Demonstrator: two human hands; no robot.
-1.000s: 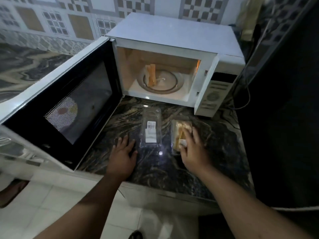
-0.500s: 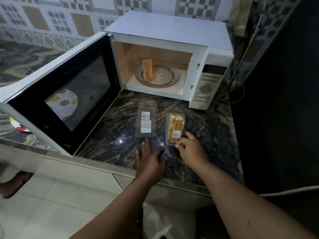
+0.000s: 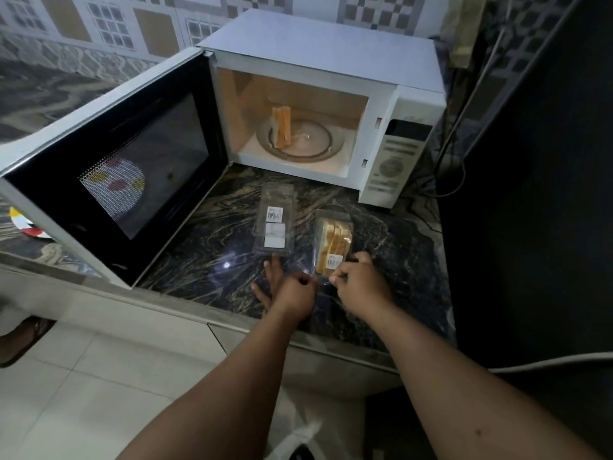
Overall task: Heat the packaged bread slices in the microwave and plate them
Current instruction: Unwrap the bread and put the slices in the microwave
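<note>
Both hands closed in on bread pack (image 3: 332, 242) | left hand (image 3: 292, 292), right hand (image 3: 360, 287) fingers pinching its near edge (grip partly hidden)

dim | lit microwave cavity (image 3: 292, 104) (warm) | countertop (image 3: 199, 260) glare | wide-angle edge warp

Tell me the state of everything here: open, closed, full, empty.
Microwave: door open, light on.
Bread slices: standing on the turntable.
Left pack: empty.
Right pack: holds bread.
Left hand: at that pack's edge.
Right hand: pinching it.
</note>
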